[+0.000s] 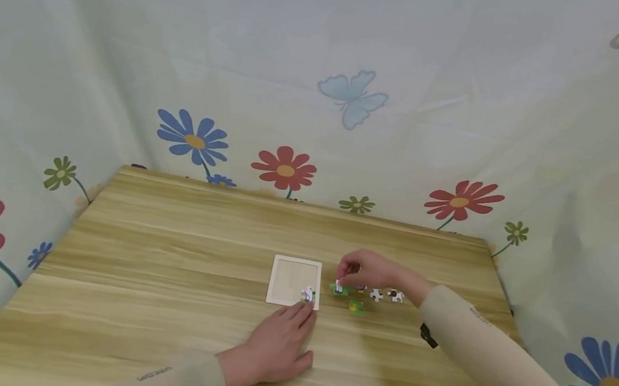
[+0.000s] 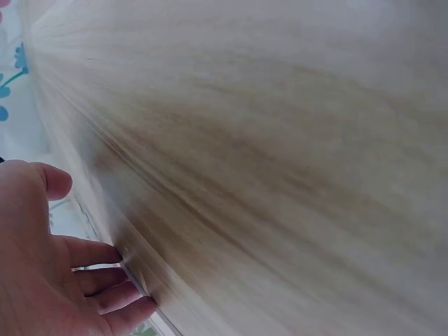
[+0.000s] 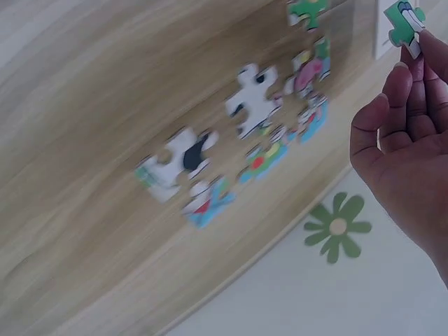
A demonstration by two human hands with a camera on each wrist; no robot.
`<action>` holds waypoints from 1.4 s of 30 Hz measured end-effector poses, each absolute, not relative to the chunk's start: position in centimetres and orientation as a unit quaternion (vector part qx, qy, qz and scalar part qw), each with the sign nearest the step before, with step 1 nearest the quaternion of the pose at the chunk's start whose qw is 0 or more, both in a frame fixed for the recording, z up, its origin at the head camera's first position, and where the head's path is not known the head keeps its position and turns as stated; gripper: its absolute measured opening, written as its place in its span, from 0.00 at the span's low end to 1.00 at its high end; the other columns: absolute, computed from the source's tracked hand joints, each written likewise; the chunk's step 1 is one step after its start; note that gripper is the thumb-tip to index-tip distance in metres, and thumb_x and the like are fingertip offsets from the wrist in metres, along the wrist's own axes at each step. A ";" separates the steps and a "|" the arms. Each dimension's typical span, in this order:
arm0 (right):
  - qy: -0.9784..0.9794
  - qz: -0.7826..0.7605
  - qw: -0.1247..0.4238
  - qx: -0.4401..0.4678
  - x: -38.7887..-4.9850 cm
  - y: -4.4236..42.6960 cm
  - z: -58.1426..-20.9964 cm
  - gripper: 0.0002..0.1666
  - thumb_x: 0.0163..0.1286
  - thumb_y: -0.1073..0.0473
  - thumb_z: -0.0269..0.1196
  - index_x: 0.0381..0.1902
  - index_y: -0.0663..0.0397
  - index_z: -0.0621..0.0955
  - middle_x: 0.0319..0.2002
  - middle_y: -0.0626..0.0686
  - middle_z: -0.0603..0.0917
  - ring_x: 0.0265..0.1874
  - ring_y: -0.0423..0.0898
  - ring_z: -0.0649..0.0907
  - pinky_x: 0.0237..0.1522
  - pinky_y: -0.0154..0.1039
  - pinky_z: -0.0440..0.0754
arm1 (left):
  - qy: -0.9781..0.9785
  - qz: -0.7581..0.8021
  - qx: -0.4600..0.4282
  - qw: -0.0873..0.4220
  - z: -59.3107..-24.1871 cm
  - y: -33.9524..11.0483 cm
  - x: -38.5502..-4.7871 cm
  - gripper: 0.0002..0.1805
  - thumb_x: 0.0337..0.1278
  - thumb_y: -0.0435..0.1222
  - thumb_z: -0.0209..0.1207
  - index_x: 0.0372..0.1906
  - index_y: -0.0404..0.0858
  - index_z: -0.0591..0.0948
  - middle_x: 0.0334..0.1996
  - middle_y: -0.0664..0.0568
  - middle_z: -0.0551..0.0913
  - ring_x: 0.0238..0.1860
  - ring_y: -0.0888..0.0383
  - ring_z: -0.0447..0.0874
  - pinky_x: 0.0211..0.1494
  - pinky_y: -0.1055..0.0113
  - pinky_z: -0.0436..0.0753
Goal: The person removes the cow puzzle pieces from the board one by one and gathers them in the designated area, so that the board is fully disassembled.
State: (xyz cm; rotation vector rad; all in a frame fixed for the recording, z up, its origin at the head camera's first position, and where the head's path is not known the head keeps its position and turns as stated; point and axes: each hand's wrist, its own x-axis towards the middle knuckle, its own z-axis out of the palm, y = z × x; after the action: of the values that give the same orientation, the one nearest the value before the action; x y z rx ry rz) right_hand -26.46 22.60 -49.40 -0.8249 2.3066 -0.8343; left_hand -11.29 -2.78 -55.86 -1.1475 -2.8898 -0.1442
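Observation:
My right hand pinches a green and white jigsaw piece between thumb and fingertips, above the table just right of a square wooden puzzle tray. One jigsaw piece lies in the tray's near right corner. My left hand rests at the tray's near edge with its fingers extended; in the left wrist view its fingertips touch that edge. Under and beside my right hand lie several loose pieces, among them a white and black piece and a green and yellow piece.
The wood-grain table extends around the tray on all sides. Behind it and at both sides hangs a pale curtain printed with flowers and butterflies. A dark band shows below my right sleeve.

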 end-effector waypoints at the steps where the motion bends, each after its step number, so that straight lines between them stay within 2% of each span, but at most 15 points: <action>1: 0.859 -0.306 0.268 -0.311 -26.3 23.2 -49.5 0.02 0.75 0.63 0.69 0.39 0.55 0.86 0.33 0.46 0.86 0.31 0.47 0.84 0.33 0.33 0.82 | -0.928 -0.046 -0.369 0.016 -55.8 -2.8 -11.3 0.39 0.74 0.53 0.53 0.76 0.30 0.73 0.77 0.39 0.72 0.78 0.46 0.70 0.78 0.55 0.72; 4: 0.864 -0.294 0.253 -0.319 -26.0 25.0 -49.7 0.03 0.75 0.64 0.69 0.38 0.55 0.86 0.33 0.45 0.86 0.33 0.40 0.82 0.39 0.34 0.82 | -0.929 -0.045 -0.368 0.020 -55.8 -2.8 -11.2 0.38 0.73 0.53 0.53 0.76 0.30 0.74 0.77 0.39 0.73 0.77 0.46 0.71 0.77 0.55 0.73; 7: 0.868 -0.288 0.247 -0.321 -25.6 26.5 -49.8 0.03 0.74 0.65 0.69 0.37 0.57 0.86 0.33 0.46 0.86 0.33 0.37 0.80 0.40 0.34 0.80 | -0.928 -0.047 -0.369 0.024 -55.6 -2.9 -11.1 0.38 0.72 0.52 0.54 0.75 0.29 0.75 0.76 0.39 0.74 0.76 0.45 0.72 0.77 0.55 0.73; 16: 0.882 -0.270 0.257 -0.289 -24.0 29.5 -50.0 0.04 0.74 0.65 0.69 0.36 0.56 0.84 0.32 0.45 0.83 0.32 0.39 0.78 0.38 0.33 0.78 | -0.930 -0.042 -0.365 0.015 -55.5 -3.0 -11.0 0.38 0.73 0.53 0.54 0.75 0.29 0.74 0.76 0.39 0.73 0.77 0.45 0.71 0.77 0.54 0.73; 25: 0.896 -0.246 0.273 -0.252 -23.3 29.8 -51.0 0.02 0.75 0.62 0.69 0.41 0.53 0.85 0.37 0.44 0.83 0.36 0.40 0.79 0.41 0.34 0.80 | -0.926 -0.046 -0.373 0.030 -55.6 -3.1 -11.2 0.37 0.72 0.52 0.56 0.73 0.28 0.76 0.75 0.38 0.74 0.76 0.44 0.73 0.75 0.54 0.75; 35: 0.907 -0.234 0.242 -0.252 -22.8 29.9 -51.7 0.02 0.76 0.61 0.69 0.40 0.49 0.85 0.34 0.42 0.82 0.34 0.40 0.78 0.40 0.34 0.79 | -0.927 -0.034 -0.373 0.023 -55.8 -2.8 -11.4 0.38 0.73 0.53 0.54 0.76 0.29 0.74 0.77 0.39 0.72 0.77 0.45 0.70 0.76 0.54 0.74; 42: 0.906 -0.231 0.201 -0.292 -22.6 29.9 -52.2 0.04 0.75 0.62 0.70 0.39 0.51 0.84 0.34 0.42 0.81 0.33 0.38 0.76 0.37 0.35 0.79 | -0.926 -0.035 -0.375 0.022 -56.0 -2.7 -11.3 0.38 0.73 0.53 0.54 0.76 0.29 0.73 0.77 0.39 0.72 0.77 0.45 0.70 0.76 0.54 0.74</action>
State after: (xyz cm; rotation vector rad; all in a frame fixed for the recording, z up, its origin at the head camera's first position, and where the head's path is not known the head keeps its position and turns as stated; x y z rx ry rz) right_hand -22.55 29.89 -52.23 -0.8146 2.5310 -0.6443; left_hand -11.30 -2.71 -55.98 -1.1626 -2.8684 -0.1072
